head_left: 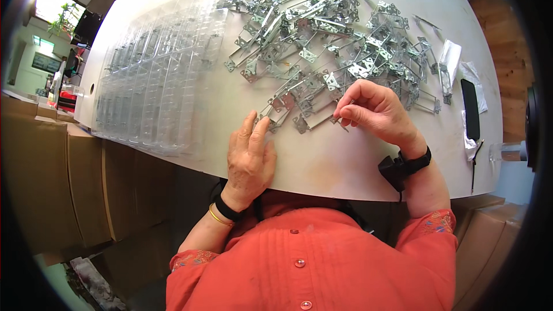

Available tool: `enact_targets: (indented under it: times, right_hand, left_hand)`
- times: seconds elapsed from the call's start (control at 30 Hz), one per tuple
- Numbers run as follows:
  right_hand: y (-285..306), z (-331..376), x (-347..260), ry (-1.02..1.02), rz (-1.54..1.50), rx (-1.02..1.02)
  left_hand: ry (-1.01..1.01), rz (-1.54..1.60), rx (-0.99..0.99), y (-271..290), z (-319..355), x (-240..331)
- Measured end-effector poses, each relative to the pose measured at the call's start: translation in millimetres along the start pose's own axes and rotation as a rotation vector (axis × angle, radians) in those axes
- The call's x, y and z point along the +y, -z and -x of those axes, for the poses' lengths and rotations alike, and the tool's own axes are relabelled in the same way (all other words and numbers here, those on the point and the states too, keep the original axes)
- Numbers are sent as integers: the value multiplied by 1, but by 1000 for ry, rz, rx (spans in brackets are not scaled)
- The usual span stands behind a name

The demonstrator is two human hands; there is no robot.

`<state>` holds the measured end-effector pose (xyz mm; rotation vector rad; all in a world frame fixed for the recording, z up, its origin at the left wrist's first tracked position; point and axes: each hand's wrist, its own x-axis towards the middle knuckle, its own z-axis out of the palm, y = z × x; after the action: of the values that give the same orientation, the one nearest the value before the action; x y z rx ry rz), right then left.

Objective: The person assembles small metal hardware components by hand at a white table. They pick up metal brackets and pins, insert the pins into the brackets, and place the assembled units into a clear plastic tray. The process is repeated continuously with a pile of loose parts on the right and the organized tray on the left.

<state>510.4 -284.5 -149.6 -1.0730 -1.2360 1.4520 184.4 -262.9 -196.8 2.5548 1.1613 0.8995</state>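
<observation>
A heap of thin silvery metal brackets (308, 55), with flat punched plates joined by slim rods, spreads over the white table (314, 161). At its near edge lies a bracket (300, 124) whose right end reaches the fingertips of my right hand (377, 112). Thumb and forefinger of that hand are pinched together on this end. My left hand (250, 158) rests at the table's front with its fingers stretched out. Its fingertips are beside another bracket (276, 116) at the heap's near left; whether they touch it I cannot tell.
Clear plastic trays (161, 75) with many compartments stand on the table's left. On the right are a black phone (470, 109), white crumpled wrapping (450, 60) and a thin dark cable (475, 167). Cardboard boxes (86, 178) stand below the table at left, and more boxes (489, 236) at right.
</observation>
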Motion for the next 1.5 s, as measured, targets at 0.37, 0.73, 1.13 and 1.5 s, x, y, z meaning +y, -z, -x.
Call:
enact_targets:
  times: [0.37, 0.73, 1.13, 1.5]
  right_hand:
    - [2, 0, 5, 14, 6, 4]
    - [3, 1, 7, 17, 57, 1]
    - [5, 0, 8, 8, 24, -12]
    - [6, 2, 10, 0, 53, 11]
  left_hand:
    - [24, -126, 1, 14, -40, 30]
    - [296, 129, -65, 9, -53, 18]
    - [188, 444, 105, 16, -47, 30]
    - [496, 662, -30, 26, -36, 28]
